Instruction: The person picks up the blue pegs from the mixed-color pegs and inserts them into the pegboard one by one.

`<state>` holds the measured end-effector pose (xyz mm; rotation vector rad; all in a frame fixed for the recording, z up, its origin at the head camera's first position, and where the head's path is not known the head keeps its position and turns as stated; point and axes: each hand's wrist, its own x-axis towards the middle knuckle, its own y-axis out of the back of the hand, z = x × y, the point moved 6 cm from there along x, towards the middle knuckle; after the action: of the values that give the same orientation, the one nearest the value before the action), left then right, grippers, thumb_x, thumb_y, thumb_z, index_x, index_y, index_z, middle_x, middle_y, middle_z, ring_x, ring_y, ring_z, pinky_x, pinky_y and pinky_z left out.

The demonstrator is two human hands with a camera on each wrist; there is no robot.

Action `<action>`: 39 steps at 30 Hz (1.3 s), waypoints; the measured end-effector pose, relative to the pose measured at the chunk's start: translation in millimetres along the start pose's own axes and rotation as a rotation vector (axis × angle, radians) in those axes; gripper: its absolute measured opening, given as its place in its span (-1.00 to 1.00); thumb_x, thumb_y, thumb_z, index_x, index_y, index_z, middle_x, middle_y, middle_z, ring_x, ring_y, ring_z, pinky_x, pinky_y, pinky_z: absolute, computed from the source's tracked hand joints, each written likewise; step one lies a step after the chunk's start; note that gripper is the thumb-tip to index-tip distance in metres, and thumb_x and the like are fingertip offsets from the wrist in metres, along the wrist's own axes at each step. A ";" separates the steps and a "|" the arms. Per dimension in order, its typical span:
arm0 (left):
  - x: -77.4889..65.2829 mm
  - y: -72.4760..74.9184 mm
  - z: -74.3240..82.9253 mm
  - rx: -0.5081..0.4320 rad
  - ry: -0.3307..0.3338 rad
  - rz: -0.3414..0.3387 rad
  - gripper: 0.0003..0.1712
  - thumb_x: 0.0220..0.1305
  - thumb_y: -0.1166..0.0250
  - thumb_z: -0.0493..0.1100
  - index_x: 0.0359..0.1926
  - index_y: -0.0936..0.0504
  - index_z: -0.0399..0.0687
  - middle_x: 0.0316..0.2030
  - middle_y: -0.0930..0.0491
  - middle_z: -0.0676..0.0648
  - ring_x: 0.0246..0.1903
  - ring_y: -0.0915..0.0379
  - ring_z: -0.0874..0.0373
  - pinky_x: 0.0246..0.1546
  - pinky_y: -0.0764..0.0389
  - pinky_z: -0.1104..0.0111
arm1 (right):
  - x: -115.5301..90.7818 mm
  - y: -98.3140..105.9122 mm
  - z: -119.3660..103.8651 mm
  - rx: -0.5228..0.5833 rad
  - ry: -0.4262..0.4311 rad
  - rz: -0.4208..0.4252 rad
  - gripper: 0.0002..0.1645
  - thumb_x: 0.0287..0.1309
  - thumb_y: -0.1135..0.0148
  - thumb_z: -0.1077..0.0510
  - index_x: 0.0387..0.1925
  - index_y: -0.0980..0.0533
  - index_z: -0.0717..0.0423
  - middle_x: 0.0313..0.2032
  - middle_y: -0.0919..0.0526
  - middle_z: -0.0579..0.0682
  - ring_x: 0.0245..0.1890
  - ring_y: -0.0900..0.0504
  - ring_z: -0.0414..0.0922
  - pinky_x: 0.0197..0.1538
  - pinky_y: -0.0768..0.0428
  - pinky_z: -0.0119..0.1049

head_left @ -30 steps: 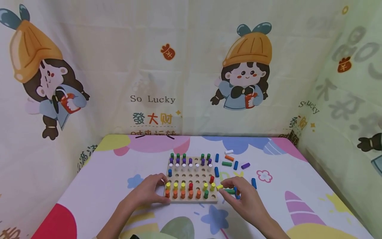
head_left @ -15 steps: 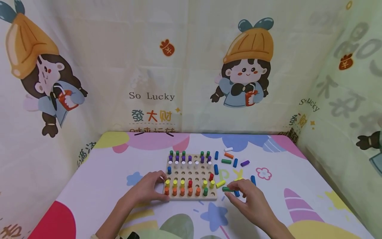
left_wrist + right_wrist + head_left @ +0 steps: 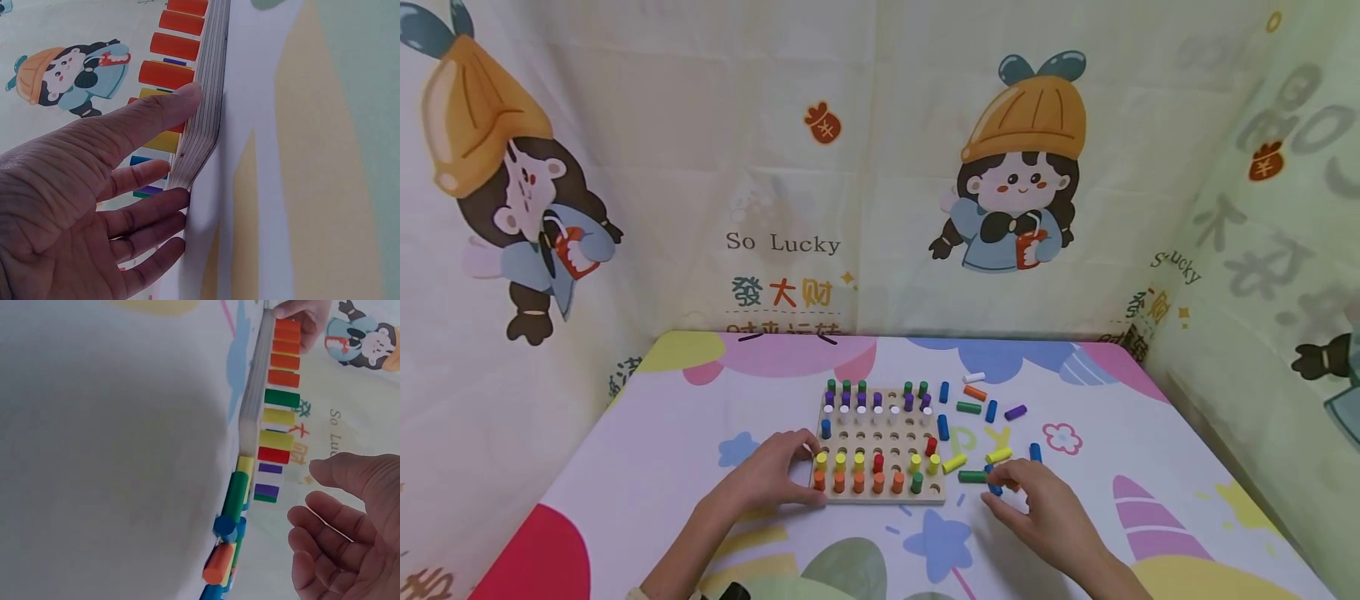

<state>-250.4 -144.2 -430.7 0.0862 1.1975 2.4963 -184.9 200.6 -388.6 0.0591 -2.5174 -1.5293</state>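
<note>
Right fingers [image 3: 1017, 471] partly hide blue peg [image 3: 996, 489], head view.

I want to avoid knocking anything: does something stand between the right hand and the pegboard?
Yes, in the head view: a green peg lies flat between the right hand and the pegboard, a blue peg at its right end. A yellow peg lies slightly farther back by the board's edge. Lifting the hand would probably clear them.
</note>
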 end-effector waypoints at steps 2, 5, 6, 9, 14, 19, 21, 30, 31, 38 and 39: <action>0.1 -0.6 -0.7 -0.004 0.000 -0.001 -0.34 -0.14 -0.70 0.12 -0.08 -0.55 0.06 -0.09 -0.65 -0.03 0.04 -0.50 -0.02 0.17 -0.49 -0.08 | 0.3 -0.5 2.1 -0.016 0.000 0.002 -0.77 0.06 -0.58 0.08 -0.30 -0.63 -0.11 -0.30 -0.64 -0.21 -0.26 -0.54 -0.22 -0.13 -0.63 -0.27; 0.0 -0.8 -0.6 -0.006 -0.010 -0.001 -0.35 -0.13 -0.69 0.12 -0.08 -0.55 0.05 -0.08 -0.65 -0.03 0.05 -0.50 -0.02 0.17 -0.49 -0.08 | 1.7 -2.3 7.1 -0.036 -0.016 -0.010 -0.76 0.05 -0.59 0.05 -0.31 -0.63 -0.12 -0.29 -0.65 -0.22 -0.27 -0.53 -0.24 -0.10 -0.64 -0.21; 0.1 -0.8 -0.7 -0.004 -0.017 -0.001 -0.35 -0.12 -0.69 0.12 -0.08 -0.55 0.05 -0.08 -0.65 -0.03 0.05 -0.50 -0.03 0.17 -0.49 -0.08 | 2.5 -3.2 9.2 -0.038 -0.025 -0.017 -0.75 0.05 -0.59 0.05 -0.30 -0.63 -0.11 -0.29 -0.66 -0.22 -0.27 -0.54 -0.24 -0.09 -0.65 -0.20; -0.5 -0.4 0.2 -0.003 -0.037 0.000 -0.35 -0.11 -0.69 0.12 -0.08 -0.55 0.04 -0.08 -0.65 -0.04 0.04 -0.50 -0.03 0.16 -0.49 -0.09 | 5.0 -5.9 15.5 -0.047 -0.051 -0.043 -0.73 0.03 -0.60 0.05 -0.30 -0.62 -0.10 -0.28 -0.67 -0.21 -0.26 -0.58 -0.24 -0.10 -0.66 -0.16; -2.1 0.4 1.8 -0.005 -0.054 0.001 -0.35 -0.11 -0.69 0.11 -0.08 -0.55 0.04 -0.10 -0.65 -0.04 0.03 -0.49 -0.03 0.15 -0.49 -0.09 | 8.6 -10.7 22.6 -0.061 -0.071 -0.081 -0.71 -0.01 -0.61 0.09 -0.35 -0.58 -0.08 -0.30 -0.67 -0.18 -0.28 -0.59 -0.22 -0.12 -0.65 -0.13; -2.0 0.4 1.9 -0.004 -0.055 0.003 -0.35 -0.12 -0.69 0.11 -0.08 -0.55 0.03 -0.10 -0.65 -0.05 0.02 -0.50 -0.02 0.14 -0.49 -0.08 | 11.4 -14.4 27.0 -0.074 -0.093 -0.096 -0.68 -0.04 -0.62 0.11 -0.38 -0.55 -0.07 -0.34 -0.64 -0.18 -0.32 -0.56 -0.22 -0.14 -0.65 -0.15; -1.6 0.1 1.5 0.000 -0.048 0.002 -0.35 -0.12 -0.69 0.11 -0.08 -0.55 0.03 -0.10 -0.65 -0.04 0.02 -0.50 -0.02 0.14 -0.49 -0.08 | 13.0 -15.5 28.0 -0.080 -0.100 -0.102 -0.67 -0.05 -0.63 0.11 -0.37 -0.55 -0.06 -0.36 -0.62 -0.18 -0.33 -0.55 -0.22 -0.14 -0.66 -0.16; -0.1 -1.1 0.3 -0.004 -0.021 0.003 -0.35 -0.12 -0.69 0.12 -0.08 -0.55 0.06 -0.09 -0.64 -0.02 0.03 -0.49 0.00 0.16 -0.49 -0.07 | 19.4 -20.5 32.8 -0.086 -0.114 -0.113 -0.67 -0.05 -0.64 0.11 -0.36 -0.57 -0.03 -0.42 -0.61 -0.20 -0.38 -0.53 -0.26 -0.16 -0.65 -0.20; -0.3 -0.8 0.5 -0.001 -0.022 0.004 -0.35 -0.13 -0.69 0.12 -0.08 -0.54 0.06 -0.09 -0.64 -0.02 0.03 -0.49 -0.01 0.16 -0.49 -0.08 | 20.0 -20.8 32.7 -0.088 -0.111 -0.111 -0.67 -0.05 -0.64 0.11 -0.36 -0.57 -0.03 -0.42 -0.61 -0.20 -0.38 -0.53 -0.26 -0.17 -0.64 -0.21; -1.7 -0.1 1.1 -0.004 -0.020 -0.001 -0.35 -0.12 -0.69 0.11 -0.08 -0.55 0.05 -0.08 -0.65 -0.04 0.05 -0.49 -0.03 0.16 -0.49 -0.08 | 23.3 -23.4 33.7 -0.091 -0.113 -0.117 -0.68 -0.04 -0.63 0.09 -0.35 -0.57 -0.02 -0.45 -0.59 -0.21 -0.43 -0.47 -0.25 -0.26 -0.56 -0.29; -1.6 0.1 1.5 -0.003 -0.027 -0.001 -0.35 -0.12 -0.69 0.11 -0.08 -0.55 0.05 -0.08 -0.65 -0.05 0.05 -0.49 -0.03 0.16 -0.49 -0.08 | 23.6 -23.7 33.8 -0.091 -0.115 -0.119 -0.68 -0.03 -0.63 0.09 -0.35 -0.57 -0.02 -0.46 -0.59 -0.21 -0.43 -0.46 -0.25 -0.27 -0.55 -0.30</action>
<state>-248.6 -143.8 -429.5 0.1176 1.1825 2.4884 -215.9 216.0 -421.2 0.1124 -2.5701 -1.7380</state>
